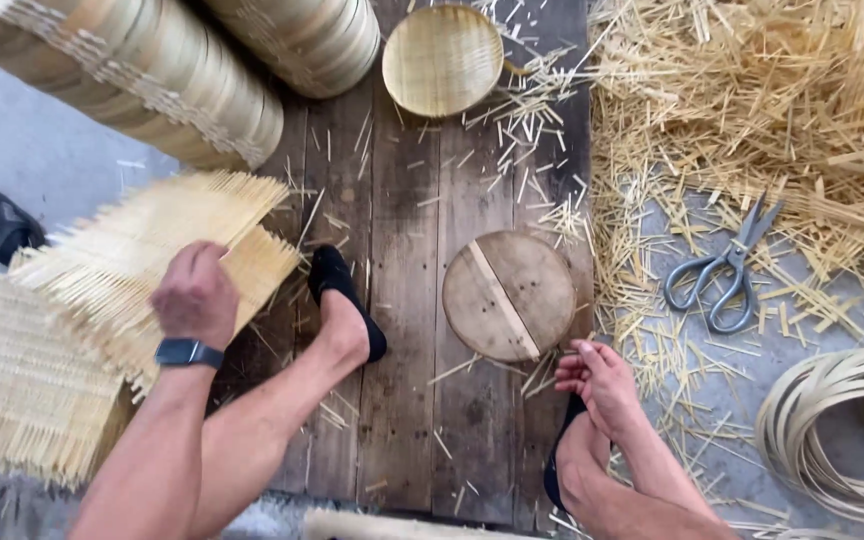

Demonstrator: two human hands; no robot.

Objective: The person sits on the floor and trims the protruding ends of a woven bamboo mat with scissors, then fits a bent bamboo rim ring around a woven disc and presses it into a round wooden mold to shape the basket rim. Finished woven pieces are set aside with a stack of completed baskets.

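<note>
1. Head view, looking straight down: a person sits over a dark wooden plank platform (402, 300), both feet in black slippers resting on it.
2. Left hand (194, 295): closed over the top woven bamboo mat (152, 255) of a stack (32, 390) at the person's left. Fingers curl over the mat's near edge, so it is gripping, not lying flat. A black watch sits on that wrist.
3. Right hand (600, 375): empty, fingers loosely curled and part spread, hovering at the right edge of the platform, just below the round wooden disc (509, 295). Close to it, but I cannot tell whether it touches.
4. Key relation: the mat lies left of the disc, the left foot (347, 305) between them. The mat's long axis runs diagonally, lower-left to upper-right, its far corner pointing toward the platform's middle. Left hand is on the mat; right hand is nearer the disc.
5. Surroundings: finished round woven tray (442, 60) at the top; stacked bamboo steamer rims (142, 80) top left; scissors (724, 270) on the floor to the right amid bamboo offcuts (752, 110); coiled bamboo strips (832, 430) lower right.
</note>
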